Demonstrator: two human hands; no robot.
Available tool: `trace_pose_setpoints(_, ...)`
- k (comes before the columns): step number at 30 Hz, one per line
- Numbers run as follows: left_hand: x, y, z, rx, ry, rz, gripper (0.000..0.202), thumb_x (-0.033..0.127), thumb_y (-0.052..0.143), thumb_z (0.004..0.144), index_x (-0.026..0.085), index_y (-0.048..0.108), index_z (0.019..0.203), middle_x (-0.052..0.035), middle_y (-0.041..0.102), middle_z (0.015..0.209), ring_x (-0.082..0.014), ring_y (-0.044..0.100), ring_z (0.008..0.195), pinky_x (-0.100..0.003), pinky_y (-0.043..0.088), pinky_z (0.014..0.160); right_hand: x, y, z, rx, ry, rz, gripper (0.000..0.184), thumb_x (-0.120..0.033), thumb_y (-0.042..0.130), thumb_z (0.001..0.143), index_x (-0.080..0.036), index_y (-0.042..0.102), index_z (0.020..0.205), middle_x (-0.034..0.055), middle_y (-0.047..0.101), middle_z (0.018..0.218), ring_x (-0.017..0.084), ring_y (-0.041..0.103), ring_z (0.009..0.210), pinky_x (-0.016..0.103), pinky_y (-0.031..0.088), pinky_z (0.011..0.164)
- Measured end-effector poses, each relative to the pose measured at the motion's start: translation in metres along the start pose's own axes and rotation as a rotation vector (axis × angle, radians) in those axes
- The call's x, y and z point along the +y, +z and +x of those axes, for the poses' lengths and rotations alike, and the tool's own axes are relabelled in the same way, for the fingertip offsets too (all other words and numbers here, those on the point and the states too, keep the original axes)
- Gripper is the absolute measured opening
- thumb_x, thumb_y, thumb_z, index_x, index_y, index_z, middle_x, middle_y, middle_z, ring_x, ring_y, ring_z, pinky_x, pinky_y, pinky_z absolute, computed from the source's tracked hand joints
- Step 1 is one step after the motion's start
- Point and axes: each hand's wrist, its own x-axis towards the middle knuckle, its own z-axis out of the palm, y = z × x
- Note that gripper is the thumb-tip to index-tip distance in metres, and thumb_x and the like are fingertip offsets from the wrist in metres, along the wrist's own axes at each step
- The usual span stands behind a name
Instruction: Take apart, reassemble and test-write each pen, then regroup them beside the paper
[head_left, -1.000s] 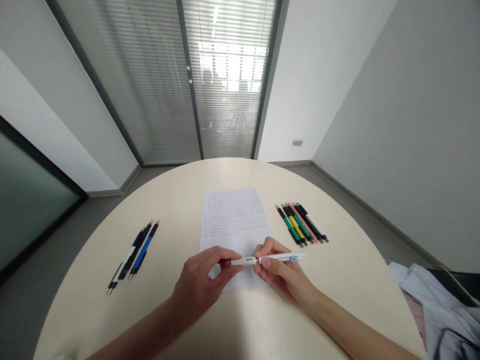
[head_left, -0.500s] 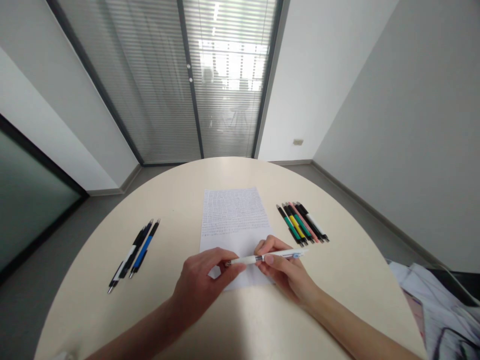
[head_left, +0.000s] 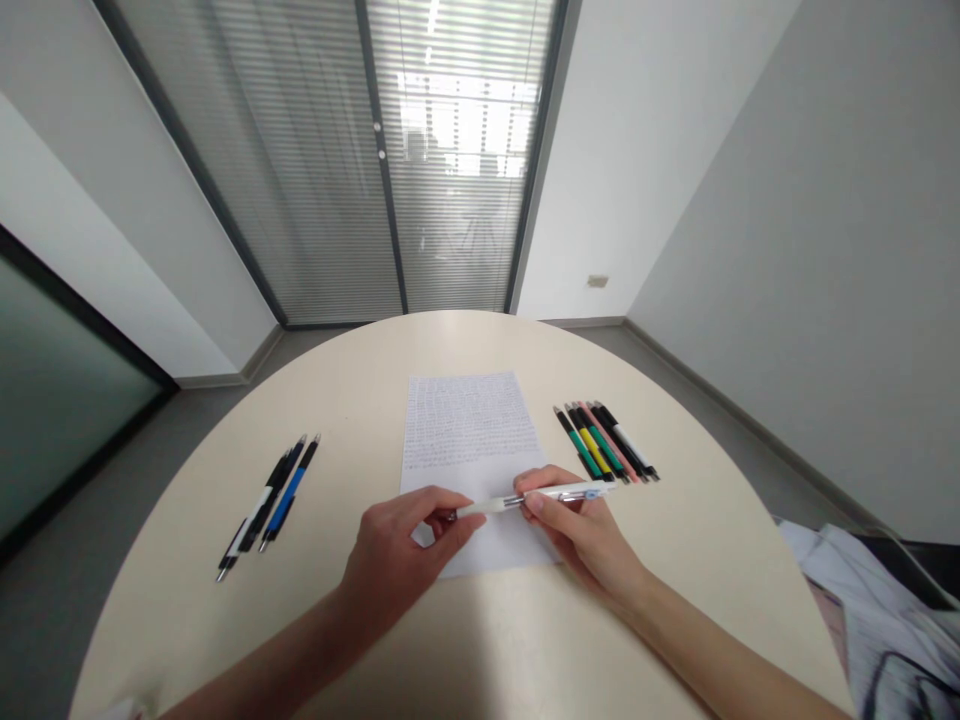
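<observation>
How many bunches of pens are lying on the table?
2: one bunch left of the paper sheet, another bunch right of it.

Office meeting room: round cream table [head_left: 360, 420], glass door [head_left: 382, 220] with slatted blinds, paper sheet [head_left: 469, 430], pens [head_left: 606, 442].

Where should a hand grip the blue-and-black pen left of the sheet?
Pinch the slim blue-and-black pen at its blue mid-barrel section, coming from above on the side toward the white handwritten sheet. It lies flat on the cream round table, outermost on that side of its group, so that side is open; other pens crowd the opposite side.
</observation>
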Motion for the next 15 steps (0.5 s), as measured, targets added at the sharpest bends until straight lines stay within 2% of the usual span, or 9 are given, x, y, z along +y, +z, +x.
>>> trace_pose_setpoints(3,-0.0001,0.0004,0.0008,0.006,-0.008,0.006,0.004,0.02,0.074,0.077,0.018,0.069,0.076,0.0055,0.069,0.06,-0.0078,0.064,0.049,-0.014,0.05,0.054,-0.0017,-0.0008,0.001,0.03,-0.027,-0.008,0.018,-0.033,0.081,0.071,-0.021,0.073,0.082,-0.0016,0.06,0.067,0.01,0.048,0.067,0.023,0.035,0.065)
trace_pose_setpoints(9,-0.0018,0.0004,0.0004,-0.002,0.009,0.019,0.005,0.021,0.073,0.078,0.018,0.069,0.078,0.0046,0.07,0.061,-0.0084,0.065,0.05,-0.015,0.051,0.055,-0.0019,-0.0028,0.0012,-0.02,0.053,0.03,0.018,-0.032,0.081,0.072,-0.021,0.071,0.082,-0.0012,0.061,0.068,0.01,0.05,0.065,0.022,0.036,0.062)
trace_pose_setpoints(15,-0.0004,-0.0011,0.0008,-0.006,0.035,-0.006,0.005,0.022,0.072,0.08,0.018,0.069,0.078,0.0047,0.069,0.061,-0.0083,0.064,0.051,-0.016,0.051,0.056,-0.0015,-0.0025,0.004,-0.078,0.089,0.197,0.016,-0.023,0.081,0.072,-0.018,0.069,0.079,0.0008,0.065,0.079,0.007,0.051,0.067,0.018,0.041,0.065)
